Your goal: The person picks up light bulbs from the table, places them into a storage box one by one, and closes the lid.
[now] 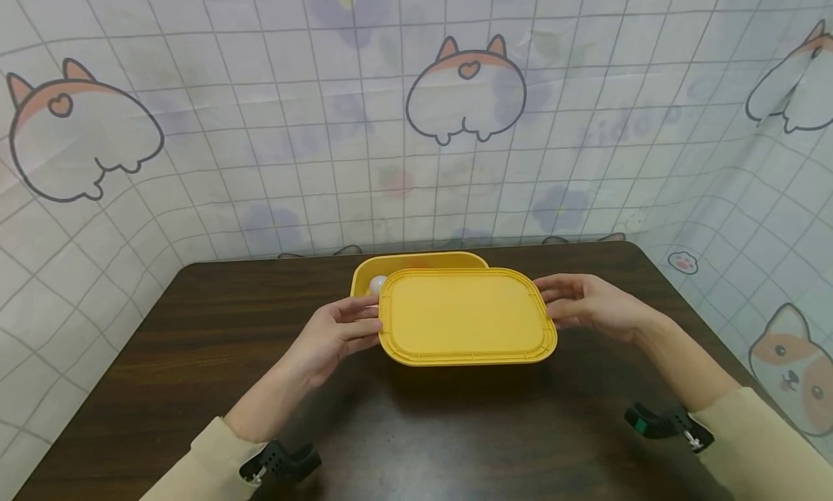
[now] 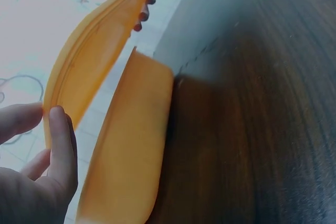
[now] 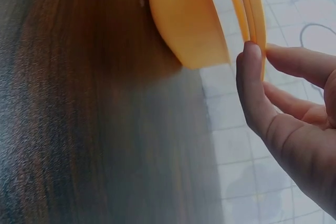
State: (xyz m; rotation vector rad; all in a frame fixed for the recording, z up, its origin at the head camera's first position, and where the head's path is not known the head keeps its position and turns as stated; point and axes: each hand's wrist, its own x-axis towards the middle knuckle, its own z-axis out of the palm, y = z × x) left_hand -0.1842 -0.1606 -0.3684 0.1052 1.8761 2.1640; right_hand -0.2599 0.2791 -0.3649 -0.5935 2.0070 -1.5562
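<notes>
A yellow rectangular lid (image 1: 465, 317) with rounded corners is held by both hands, one at each short end. My left hand (image 1: 335, 335) pinches its left edge between thumb and fingers. On the opposite side my right hand (image 1: 588, 306) grips the right edge the same way. The lid hangs above a yellow box (image 1: 416, 261), with a gap between them in the left wrist view. The box stands on the table, and the lid covers much of it from the head view. A white ball (image 1: 377, 285) shows inside at the box's left; other contents are mostly hidden.
The dark wood-grain table (image 1: 228, 342) has its back edge just behind the box. A white gridded cloth (image 1: 293, 125) with cartoon dog prints hangs behind the table and along its sides. Black straps (image 1: 280, 463) are worn at both wrists.
</notes>
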